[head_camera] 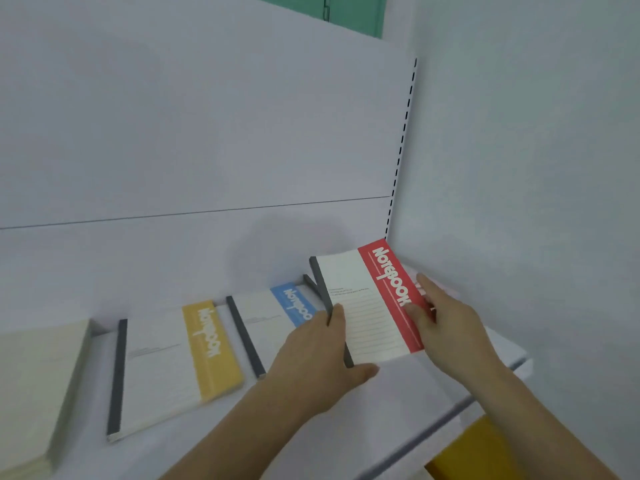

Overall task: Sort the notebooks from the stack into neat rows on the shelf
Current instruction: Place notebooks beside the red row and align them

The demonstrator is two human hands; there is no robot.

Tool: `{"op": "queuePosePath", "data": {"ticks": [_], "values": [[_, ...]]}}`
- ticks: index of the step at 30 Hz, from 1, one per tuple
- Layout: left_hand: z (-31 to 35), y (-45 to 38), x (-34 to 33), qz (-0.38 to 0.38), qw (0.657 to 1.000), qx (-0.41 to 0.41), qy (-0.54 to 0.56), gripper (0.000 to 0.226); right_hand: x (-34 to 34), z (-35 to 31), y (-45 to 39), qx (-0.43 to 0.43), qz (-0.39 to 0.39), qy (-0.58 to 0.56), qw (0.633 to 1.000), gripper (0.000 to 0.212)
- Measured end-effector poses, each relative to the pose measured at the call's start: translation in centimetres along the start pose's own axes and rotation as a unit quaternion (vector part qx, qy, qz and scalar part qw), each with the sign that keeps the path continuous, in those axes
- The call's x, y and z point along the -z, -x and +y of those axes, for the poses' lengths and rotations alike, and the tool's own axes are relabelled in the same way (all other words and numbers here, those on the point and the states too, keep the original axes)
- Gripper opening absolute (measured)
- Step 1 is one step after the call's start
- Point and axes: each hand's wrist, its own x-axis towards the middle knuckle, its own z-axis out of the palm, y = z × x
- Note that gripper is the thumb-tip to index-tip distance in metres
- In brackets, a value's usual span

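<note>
Head view shows a white shelf [398, 410] with notebooks lying flat in a row. A yellow notebook [173, 365] is on the left, and a blue notebook [277, 317] lies next to it. Far left sits a pale stack [38, 386] of more notebooks.

Both hands hold a red notebook [370, 303] near the right end of the shelf, close to the wall. The left hand [322, 355] grips its dark spine, with the thumb under the bottom edge. The right hand [446, 323] pinches the red side, fingers on top. The notebook looks a bit lifted and tipped, and it covers part of the blue one.

I think the step now is laying the red notebook down at the end of the row. To do it well, turn it so its spine runs the same way as the other spines. Leave the same small gap beside the blue one. Lower it flat and slowly, then let go with both hands so it does not slide.
</note>
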Motion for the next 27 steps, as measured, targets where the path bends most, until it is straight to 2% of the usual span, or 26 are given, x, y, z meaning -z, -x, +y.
{"op": "queuePosePath", "data": {"ticks": [4, 7, 11, 16, 21, 24, 27], "values": [[0.3, -4.0, -1.0, -0.013, 1.0, 0.023, -0.004, 0.082, -0.8, 2.4, -4.5, 0.054, -0.031, 0.056, 0.996, 0.031], [0.2, -6.2, -1.7, -0.027, 0.999, 0.045, -0.014, 0.076, -1.5, 4.0, -7.5, 0.092, -0.041, 0.077, 0.992, 0.03], [0.3, -7.9, -2.5, -0.03, 0.996, 0.08, -0.039, 0.066, -2.9, 6.0, -11.2, 0.173, -0.04, 0.063, 0.982, 0.019], [0.9, -9.3, -2.9, -0.051, 0.987, 0.118, -0.094, 0.062, -4.8, 8.0, -13.8, 0.235, -0.061, 0.133, 0.961, 0.022], [1.6, -10.2, -3.4, -0.072, 0.975, 0.163, -0.136, 0.065, -6.4, 9.4, -14.7, 0.264, -0.096, 0.173, 0.944, 0.044], [1.8, -10.5, -3.6, -0.068, 0.97, 0.173, -0.159, 0.072, -6.4, 10.0, -14.9, 0.289, -0.088, 0.188, 0.934, 0.044], [1.9, -10.6, -3.7, -0.065, 0.965, 0.178, -0.18, 0.081, -5.8, 10.1, -15.1, 0.313, -0.103, 0.196, 0.924, 0.058]]}}
